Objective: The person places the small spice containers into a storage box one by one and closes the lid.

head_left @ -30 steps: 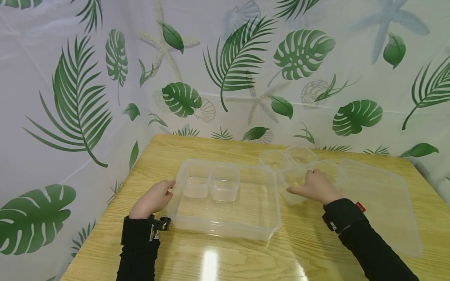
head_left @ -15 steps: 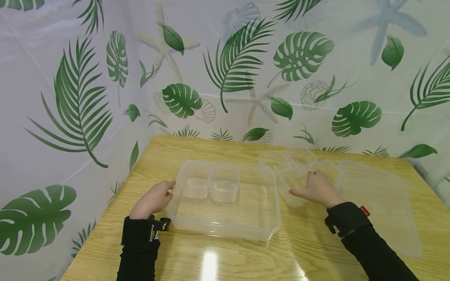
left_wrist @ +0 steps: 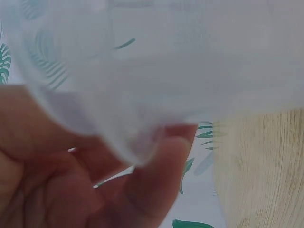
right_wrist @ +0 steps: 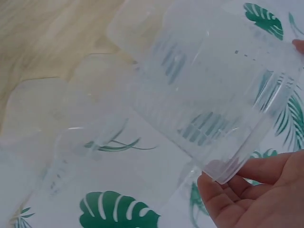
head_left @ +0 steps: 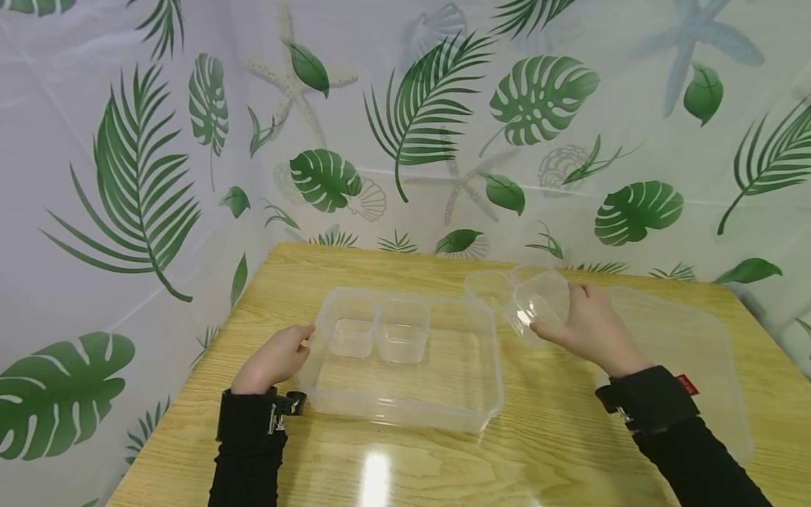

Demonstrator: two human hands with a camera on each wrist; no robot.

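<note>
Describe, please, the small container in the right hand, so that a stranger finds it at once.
On the wooden table, find the large clear box. Right of it, the right hand pinches a small clear container. Unlike its small neighbours, it is held.

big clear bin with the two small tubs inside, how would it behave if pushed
The big clear bin would probably resist tipping, being wide and low. It likely slides easily on the glossy tabletop. The small tubs inside may shift, since they fill only part of it.
</note>
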